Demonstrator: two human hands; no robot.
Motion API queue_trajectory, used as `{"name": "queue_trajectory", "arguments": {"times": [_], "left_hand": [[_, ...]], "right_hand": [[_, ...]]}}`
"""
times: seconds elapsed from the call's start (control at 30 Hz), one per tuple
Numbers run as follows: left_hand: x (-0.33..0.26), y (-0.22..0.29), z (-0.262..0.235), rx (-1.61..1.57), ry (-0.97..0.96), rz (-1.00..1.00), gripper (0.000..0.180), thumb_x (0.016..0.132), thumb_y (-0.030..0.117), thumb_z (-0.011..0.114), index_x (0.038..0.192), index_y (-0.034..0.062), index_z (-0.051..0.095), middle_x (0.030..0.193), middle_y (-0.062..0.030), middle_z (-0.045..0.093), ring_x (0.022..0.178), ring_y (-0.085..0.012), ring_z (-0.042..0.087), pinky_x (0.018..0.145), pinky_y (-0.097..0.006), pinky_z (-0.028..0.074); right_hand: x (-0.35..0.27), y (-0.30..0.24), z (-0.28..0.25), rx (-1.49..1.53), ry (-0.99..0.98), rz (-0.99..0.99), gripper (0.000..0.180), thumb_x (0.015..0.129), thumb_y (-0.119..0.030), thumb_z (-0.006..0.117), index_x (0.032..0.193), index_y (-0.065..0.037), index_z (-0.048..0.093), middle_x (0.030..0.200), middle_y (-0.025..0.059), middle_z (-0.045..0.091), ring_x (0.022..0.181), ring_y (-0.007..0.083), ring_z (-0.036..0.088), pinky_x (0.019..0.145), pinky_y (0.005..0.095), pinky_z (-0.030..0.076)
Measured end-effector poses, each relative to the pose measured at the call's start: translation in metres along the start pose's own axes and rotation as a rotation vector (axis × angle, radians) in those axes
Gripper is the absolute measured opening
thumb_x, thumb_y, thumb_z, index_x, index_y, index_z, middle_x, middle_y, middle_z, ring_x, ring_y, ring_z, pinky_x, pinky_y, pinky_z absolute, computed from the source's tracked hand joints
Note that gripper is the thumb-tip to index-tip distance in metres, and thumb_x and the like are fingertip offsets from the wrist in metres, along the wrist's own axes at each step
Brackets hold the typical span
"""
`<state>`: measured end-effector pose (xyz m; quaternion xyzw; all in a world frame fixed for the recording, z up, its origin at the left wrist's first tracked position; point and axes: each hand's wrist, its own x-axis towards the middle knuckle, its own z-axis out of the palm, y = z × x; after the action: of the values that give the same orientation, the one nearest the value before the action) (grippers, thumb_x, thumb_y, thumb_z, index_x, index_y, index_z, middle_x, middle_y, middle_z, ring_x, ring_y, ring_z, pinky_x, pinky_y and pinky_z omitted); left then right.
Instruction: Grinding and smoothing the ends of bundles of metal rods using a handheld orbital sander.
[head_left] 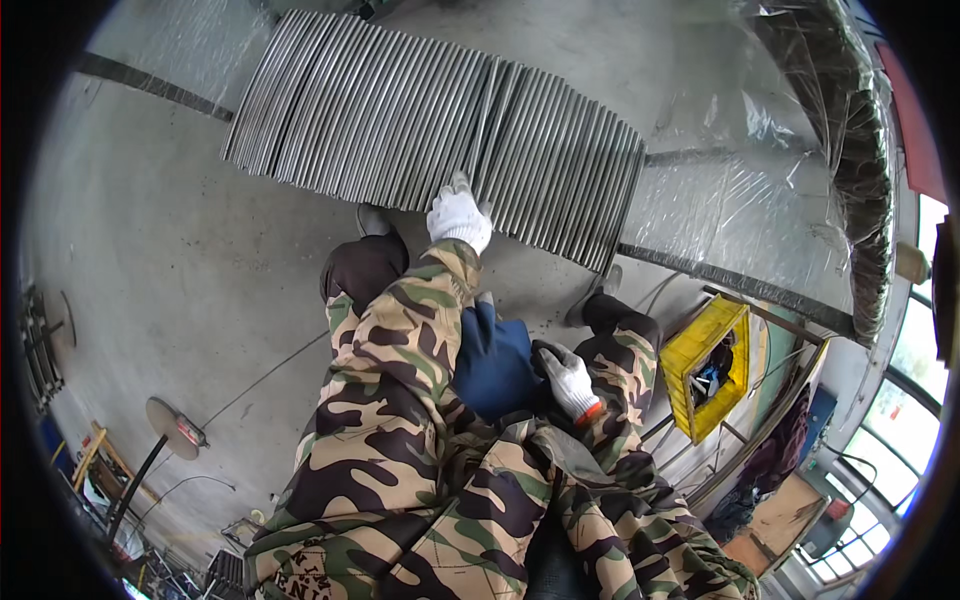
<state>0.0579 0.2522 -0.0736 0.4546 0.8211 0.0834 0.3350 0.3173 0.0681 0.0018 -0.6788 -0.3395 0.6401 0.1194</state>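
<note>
Steel rods (430,120) lie packed side by side in a broad row on the concrete floor (180,260), and the left hand (459,217), in a white glove, reaches to the row's near edge with its fingers curled down onto the rod ends, though I cannot tell whether they actually clamp one. The right hand (571,382), also gloved, rests loosely closed on the right knee beside a blue cloth (495,360), holding nothing. Crouched this close, a rod drawn out could roll its neighbours onto the shoes (372,220) or pinch gloved fingers.
</note>
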Motion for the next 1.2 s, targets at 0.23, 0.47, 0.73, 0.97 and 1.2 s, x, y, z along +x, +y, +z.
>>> {"name": "queue_trajectory", "arguments": {"times": [0.23,0.47,0.73,0.97,1.2], "left_hand": [[0.014,0.008,-0.005,0.193,-0.222,0.238,0.065,0.092,0.015,0.059,0.154,0.0091,0.043,0.142,-0.0195,0.056,0.130,-0.0357,0.057,0.108,-0.047,0.047],[0.011,-0.021,0.029,0.306,0.032,0.483,0.078,0.097,0.034,0.055,0.161,-0.0006,0.027,0.169,-0.0212,0.025,0.158,-0.0382,0.020,0.129,-0.052,0.010],[-0.012,-0.014,0.024,0.382,-0.119,0.375,0.085,0.097,0.047,0.054,0.164,0.0036,0.024,0.171,-0.0189,0.020,0.159,-0.0378,0.016,0.129,-0.053,0.007],[-0.067,-0.014,0.002,0.384,-0.145,0.549,0.079,0.097,0.043,0.057,0.159,0.0010,0.033,0.167,-0.0207,0.030,0.156,-0.0350,0.025,0.128,-0.049,0.016],[-0.146,-0.046,0.012,0.289,-0.243,0.640,0.068,0.096,0.037,0.063,0.150,-0.0012,0.045,0.148,-0.0225,0.053,0.134,-0.0357,0.055,0.115,-0.044,0.043]], "right_hand": [[0.003,0.008,0.001,0.090,0.041,0.046,0.036,0.105,-0.020,0.060,0.131,0.004,0.066,0.104,0.0049,0.071,0.089,0.0105,0.062,0.083,0.0256,0.050],[0.006,0.016,0.002,0.031,0.021,0.030,0.034,0.105,-0.020,0.062,0.131,0.002,0.067,0.102,0.0045,0.072,0.088,0.0101,0.062,0.082,0.0253,0.050],[-0.013,0.030,0.006,0.144,0.127,0.081,0.033,0.104,-0.018,0.062,0.129,0.004,0.067,0.107,0.0073,0.074,0.089,0.0126,0.065,0.081,0.0264,0.052],[-0.044,0.022,0.027,0.052,0.183,-0.070,0.033,0.104,-0.014,0.062,0.131,0.005,0.066,0.110,0.0086,0.073,0.095,0.0125,0.065,0.087,0.0259,0.052],[-0.036,0.000,0.017,0.066,0.153,-0.398,0.031,0.104,-0.013,0.061,0.129,0.005,0.067,0.113,0.0110,0.073,0.101,0.0151,0.066,0.093,0.0289,0.052]]}}
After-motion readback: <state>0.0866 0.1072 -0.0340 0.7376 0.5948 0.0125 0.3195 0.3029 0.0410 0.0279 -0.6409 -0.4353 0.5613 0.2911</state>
